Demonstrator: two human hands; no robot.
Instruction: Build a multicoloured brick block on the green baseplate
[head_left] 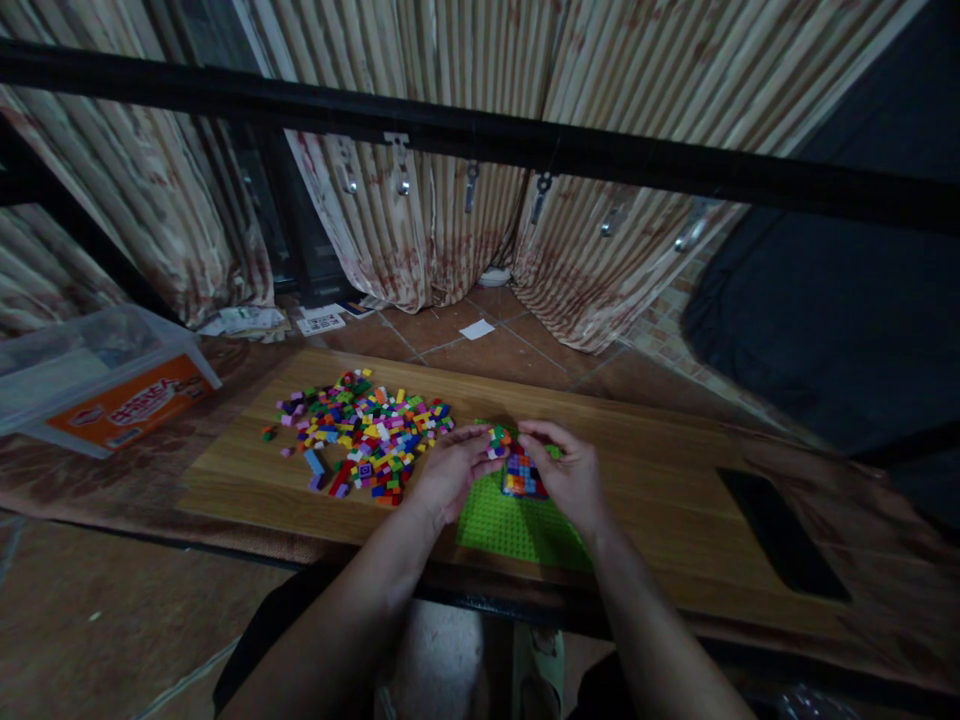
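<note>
A green studded baseplate [510,525] lies on the wooden board [660,480] near its front edge. A small multicoloured block build [523,474] stands on the plate's far part. My left hand [450,470] is at the build's left side, fingers pinched on a small cluster of coloured bricks [498,440] at its top. My right hand [566,470] curls around the build's right side and grips it. A loose pile of coloured bricks [364,435] is spread on the board to the left of my hands.
A clear plastic box with an orange label [105,380] sits at the far left. A black phone [780,535] lies flat at the board's right end. Striped curtains [450,200], a black rail [480,130] and papers on the tiled floor [315,320] lie beyond.
</note>
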